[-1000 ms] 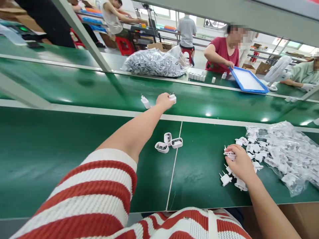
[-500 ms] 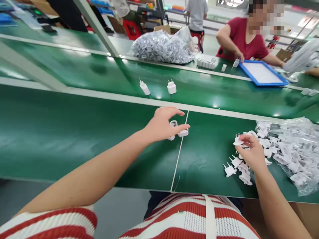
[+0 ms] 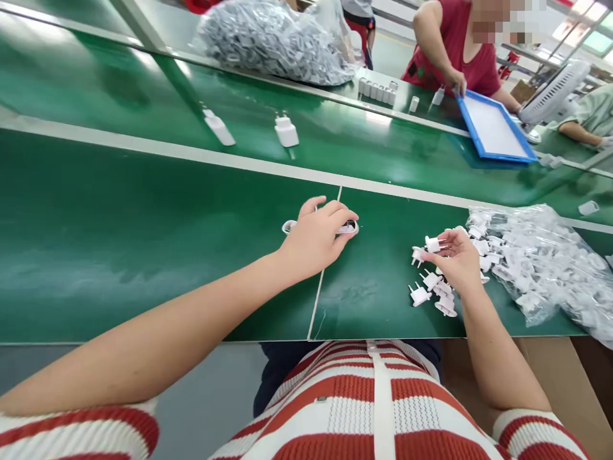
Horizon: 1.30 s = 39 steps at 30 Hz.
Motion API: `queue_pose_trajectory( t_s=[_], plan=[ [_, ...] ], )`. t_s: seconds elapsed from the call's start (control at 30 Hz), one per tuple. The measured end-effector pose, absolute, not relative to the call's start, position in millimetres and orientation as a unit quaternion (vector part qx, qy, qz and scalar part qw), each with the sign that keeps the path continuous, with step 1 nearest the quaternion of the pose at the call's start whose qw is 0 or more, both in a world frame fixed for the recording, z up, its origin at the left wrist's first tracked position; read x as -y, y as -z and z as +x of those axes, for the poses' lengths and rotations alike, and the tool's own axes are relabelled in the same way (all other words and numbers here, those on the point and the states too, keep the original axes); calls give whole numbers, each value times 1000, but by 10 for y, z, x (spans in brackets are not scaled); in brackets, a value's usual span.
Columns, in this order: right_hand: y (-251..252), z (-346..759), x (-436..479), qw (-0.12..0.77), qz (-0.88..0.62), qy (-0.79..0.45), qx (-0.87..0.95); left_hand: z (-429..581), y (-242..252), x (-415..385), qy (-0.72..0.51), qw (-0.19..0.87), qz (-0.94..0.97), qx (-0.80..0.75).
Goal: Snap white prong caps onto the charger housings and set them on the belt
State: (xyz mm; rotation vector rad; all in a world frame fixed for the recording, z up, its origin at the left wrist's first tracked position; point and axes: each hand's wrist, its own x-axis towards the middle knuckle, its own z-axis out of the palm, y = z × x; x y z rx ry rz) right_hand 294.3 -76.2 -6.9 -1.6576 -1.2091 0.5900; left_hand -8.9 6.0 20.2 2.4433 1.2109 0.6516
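My left hand (image 3: pixel 316 239) is closed over a white charger housing (image 3: pixel 353 227), whose open, hollow end shows past the fingertips. Another white housing (image 3: pixel 288 227) pokes out on the hand's other side, partly covered by it. Between the thumb and fingers of my right hand (image 3: pixel 460 262) is a white two-pin plug piece (image 3: pixel 432 244), its pins toward the fingers. Right below and left of that hand lie several loose plug pieces (image 3: pixel 419 295) on the green work surface (image 3: pixel 368 275).
A clear bag of plug pieces (image 3: pixel 550 262) spills open at the right. Two assembled white chargers (image 3: pixel 286 131) lie on the green belt beyond the pale rail (image 3: pixel 191 153). Across it are a big bag of white parts (image 3: pixel 278 45), a blue-framed tray (image 3: pixel 498 128) and a co-worker (image 3: pixel 450 45).
My left hand has closed around a housing where it was reaching with fingers apart. The right hand has turned the plug piece and raised it slightly. The camera view has tilted down and shifted.
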Motion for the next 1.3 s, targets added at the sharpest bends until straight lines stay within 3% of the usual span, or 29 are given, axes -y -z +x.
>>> queue_pose_trajectory(
  t_s=[0.17,0.33,0.47,0.67,0.87,1.13,1.3],
  plan=[
    [-39,2868,847,519,-628,-310,490,256,-2,331,-238,360,839,-332],
    [-88,2784,995,481,-599,-409,493,391,286,444,-297,431,786,-328],
    [-102,2704,1033,478,-594,-378,526,350,359,394,-302,452,775,-323],
    [-237,2524,1021,390,-583,-274,658,343,327,357,-321,472,753,-327],
    [-260,2522,1026,419,-595,-272,630,238,331,274,-277,492,786,-250],
    [-127,2580,1000,469,-625,-255,569,664,327,409,-341,403,738,-420],
    [-131,2574,984,470,-633,-274,550,485,321,293,-290,518,755,-277]
  ],
)
